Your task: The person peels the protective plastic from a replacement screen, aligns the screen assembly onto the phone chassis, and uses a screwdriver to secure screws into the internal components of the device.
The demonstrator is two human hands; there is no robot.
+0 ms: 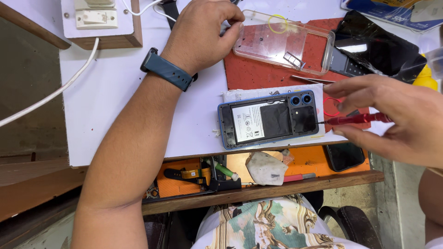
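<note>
Two hands work over a white worktop (pixel 115 92). The right hand (pixel 397 117) pinches a red screwdriver (pixel 357 119), its tip at the right edge of an opened blue phone (pixel 269 119) lying face down. The left hand (pixel 200 34), fingers curled together, rests beside a clear case (pixel 282 42).
</note>
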